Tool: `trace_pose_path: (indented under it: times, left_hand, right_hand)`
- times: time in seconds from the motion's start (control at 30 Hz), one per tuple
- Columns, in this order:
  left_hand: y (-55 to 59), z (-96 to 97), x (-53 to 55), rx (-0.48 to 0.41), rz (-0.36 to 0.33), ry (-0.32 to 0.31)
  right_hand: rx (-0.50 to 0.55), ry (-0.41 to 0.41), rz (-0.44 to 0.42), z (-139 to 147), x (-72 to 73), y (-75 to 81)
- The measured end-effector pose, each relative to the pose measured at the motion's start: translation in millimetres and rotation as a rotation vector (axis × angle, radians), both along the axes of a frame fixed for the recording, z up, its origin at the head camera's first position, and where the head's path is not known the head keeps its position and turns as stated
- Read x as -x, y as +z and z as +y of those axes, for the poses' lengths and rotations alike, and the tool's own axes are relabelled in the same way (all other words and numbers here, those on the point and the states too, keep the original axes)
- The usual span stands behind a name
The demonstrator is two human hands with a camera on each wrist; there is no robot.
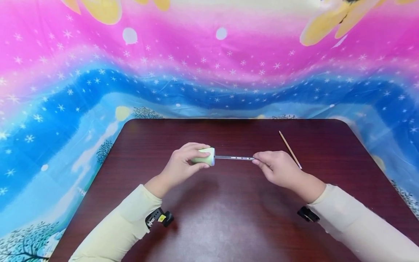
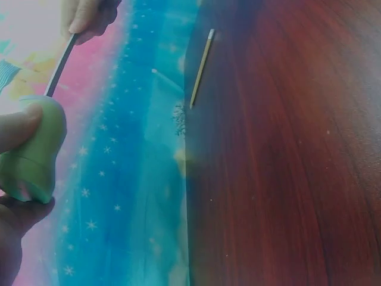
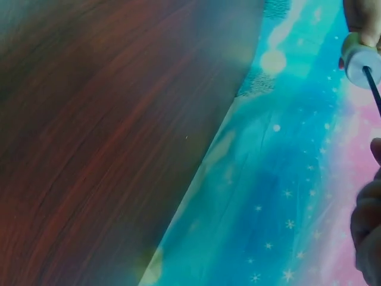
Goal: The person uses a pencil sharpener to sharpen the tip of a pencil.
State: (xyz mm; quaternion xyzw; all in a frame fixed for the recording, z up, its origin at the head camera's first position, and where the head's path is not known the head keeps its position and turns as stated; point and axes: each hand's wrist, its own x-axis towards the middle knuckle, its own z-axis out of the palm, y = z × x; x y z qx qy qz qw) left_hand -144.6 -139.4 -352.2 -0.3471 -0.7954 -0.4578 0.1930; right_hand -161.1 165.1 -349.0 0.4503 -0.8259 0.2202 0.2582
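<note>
In the head view my left hand grips a small pale green pencil sharpener, its light end face turned to the right. A dark, shiny pencil stands straight into that face, held level above the table. My right hand pinches the pencil's far end between thumb and fingers. From the left wrist, the sharpener shows a rounded, waisted body with my thumb on its side. The right wrist view catches its pale face with the pencil in the hole; the pencil's tip is hidden inside.
A second pencil, yellowish with a white end, lies on the dark red-brown table behind my right hand. A printed pink and blue cloth hangs around the table's back and sides. Each wrist carries a small black camera.
</note>
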Motion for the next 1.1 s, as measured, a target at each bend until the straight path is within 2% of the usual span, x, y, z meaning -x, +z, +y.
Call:
trace_pose_path:
  times: [0.23,0.3,0.37,0.4,0.43,0.47,0.5,0.53,0.63,0.7,0.73,0.83,0.9,0.97,1.03,1.1]
  left_hand:
    - [-1.6,3.0,3.7,0.075,0.390,-0.032]
    - [-1.7,4.2,5.2,0.093,0.476,-0.047]
    - [-1.7,5.5,6.3,0.104,0.519,-0.064]
    - [-1.7,6.1,6.5,0.107,0.526,-0.069]
    - [-1.9,6.7,6.6,0.112,0.520,-0.066]
    - [-2.0,7.3,6.4,0.115,0.499,-0.059]
    - [-2.3,7.5,6.1,0.115,0.466,-0.047]
    - [-2.7,7.7,5.7,0.111,0.421,-0.032]
    - [-3.2,7.1,3.8,0.091,0.241,0.025]
    - [-2.4,5.7,2.4,0.049,0.092,0.056]
    - [-1.1,4.8,1.4,0.022,0.018,0.069]
    - [2.4,1.4,-0.2,-0.063,-0.201,0.083]
    - [4.6,-0.7,-0.5,-0.106,-0.320,0.080]
    - [6.1,-2.5,-0.2,-0.132,-0.409,0.066]
    - [6.7,-4.2,0.0,-0.140,-0.449,0.050]
    - [7.0,-5.4,-0.5,-0.137,-0.449,0.038]
  right_hand:
    - [0.044,-0.040,-0.609,8,-1.0,10.3]
    - [0.076,-0.007,-0.835,10,1.4,14.1]
    - [0.102,0.016,-1.035,13,4.2,16.8]
    - [0.103,0.017,-1.106,13,5.6,17.6]
    - [0.100,0.013,-1.149,13,6.8,18.3]
    - [0.088,0.006,-1.156,13,7.6,18.6]
    - [0.052,-0.009,-1.092,13,8.2,18.5]
    - [0.010,-0.030,-0.992,13,9.0,17.3]
    - [-0.070,-0.120,-0.578,13,8.8,11.5]
    - [-0.082,-0.161,-0.277,14,8.3,5.3]
    - [-0.075,-0.166,-0.154,15,8.6,1.8]
    - [-0.043,-0.142,0.156,13,9.2,-5.9]
    - [-0.017,-0.112,0.304,9,10.5,-9.8]
    - [0.007,-0.087,0.406,5,10.3,-11.6]
    - [0.022,-0.065,0.465,2,8.7,-12.3]
    - [0.021,-0.049,0.464,0,5.8,-11.8]
